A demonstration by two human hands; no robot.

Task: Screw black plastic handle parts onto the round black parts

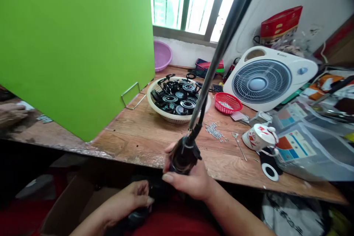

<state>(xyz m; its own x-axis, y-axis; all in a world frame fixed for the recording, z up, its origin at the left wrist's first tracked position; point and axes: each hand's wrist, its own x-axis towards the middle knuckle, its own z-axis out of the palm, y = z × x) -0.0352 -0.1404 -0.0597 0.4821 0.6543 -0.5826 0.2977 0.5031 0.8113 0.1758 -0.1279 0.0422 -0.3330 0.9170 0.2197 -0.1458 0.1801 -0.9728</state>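
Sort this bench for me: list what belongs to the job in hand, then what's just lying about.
In the job: right hand gripping the black tool; left hand on a dark part; bowl of black round parts; loose screws.
Lying about: white fan; lidded cup; purple basin; green board.

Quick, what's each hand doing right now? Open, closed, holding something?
Left hand: curled shut on a dark part down in the lap, too dim to identify.
Right hand: closed around the black fitting at the end of the long rod.
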